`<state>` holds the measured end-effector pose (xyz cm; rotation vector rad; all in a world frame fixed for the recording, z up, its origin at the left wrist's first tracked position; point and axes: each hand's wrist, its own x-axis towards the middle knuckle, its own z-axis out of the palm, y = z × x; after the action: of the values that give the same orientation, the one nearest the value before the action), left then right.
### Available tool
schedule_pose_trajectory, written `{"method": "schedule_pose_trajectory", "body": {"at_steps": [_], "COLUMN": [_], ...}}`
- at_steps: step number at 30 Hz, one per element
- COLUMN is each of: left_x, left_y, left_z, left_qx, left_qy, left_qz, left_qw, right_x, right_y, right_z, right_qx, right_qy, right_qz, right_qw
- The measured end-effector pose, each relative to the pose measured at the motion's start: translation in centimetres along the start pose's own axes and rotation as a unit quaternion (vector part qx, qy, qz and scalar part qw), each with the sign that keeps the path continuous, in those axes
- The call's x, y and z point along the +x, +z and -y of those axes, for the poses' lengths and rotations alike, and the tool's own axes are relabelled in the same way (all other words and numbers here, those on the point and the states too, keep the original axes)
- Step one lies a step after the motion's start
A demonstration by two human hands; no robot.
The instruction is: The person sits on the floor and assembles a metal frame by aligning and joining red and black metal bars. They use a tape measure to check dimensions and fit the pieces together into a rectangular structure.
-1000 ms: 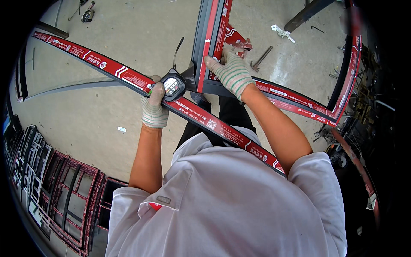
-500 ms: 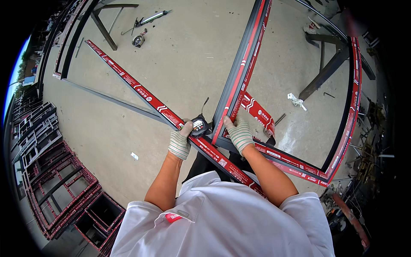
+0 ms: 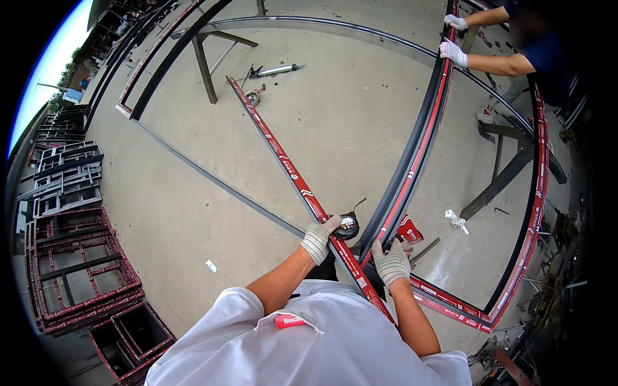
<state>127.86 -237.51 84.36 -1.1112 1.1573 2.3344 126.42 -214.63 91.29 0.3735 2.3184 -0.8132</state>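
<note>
My left hand (image 3: 317, 241), in a striped work glove, is closed round a long narrow bar (image 3: 283, 158) covered in red printed film. A black tape measure (image 3: 346, 226) sits against its thumb, on the far side of the bar; whether the fingers beneath also hold it is hidden. My right hand (image 3: 391, 262), gloved alike, grips the near end of a thick dark frame profile (image 3: 412, 151) with a red stripe. At that profile's far end, a co-worker's two gloved hands (image 3: 454, 53) hold it. The large red-and-black window frame (image 3: 536, 193) lies to the right.
Dark metal trestle legs (image 3: 499, 180) stand under the frame at right, others (image 3: 205, 69) at upper left. A caulking gun (image 3: 277, 71) and a round metal object (image 3: 252, 98) lie on the floor. Stacked frames (image 3: 80, 270) line the left. Crumpled white scrap (image 3: 456, 220) lies at right.
The view has shifted, bringing the co-worker's hands on the far profile end into sight. The red-filmed bar stands at a steeper angle. My right hand has stayed at the profile's near end.
</note>
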Motion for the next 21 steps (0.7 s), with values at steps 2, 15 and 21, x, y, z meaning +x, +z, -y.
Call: {"method": "schedule_pose_trajectory", "body": {"at_steps": [2,15,21], "left_x": [-0.8,-0.8,6.1], "left_y": [-0.1,4.0,6.0], "left_z": [-0.9,-9.0,-12.8], "left_qx": [-0.002,0.033,0.026], "left_qy": [-0.001,0.175,0.150], "left_qz": [0.022,0.124,0.186], "left_qw": [1.000,0.976,0.971], "right_x": [-1.4,-9.0,-3.5], "right_y": [0.1,-2.9,0.9], "right_z": [0.7,5.8,4.9], "right_qx": [-0.023,-0.057,-0.098], "right_qy": [-0.050,-0.147,-0.106], "right_qz": [-0.082,0.073,-0.079], "right_qw": [0.995,0.985,0.986]}}
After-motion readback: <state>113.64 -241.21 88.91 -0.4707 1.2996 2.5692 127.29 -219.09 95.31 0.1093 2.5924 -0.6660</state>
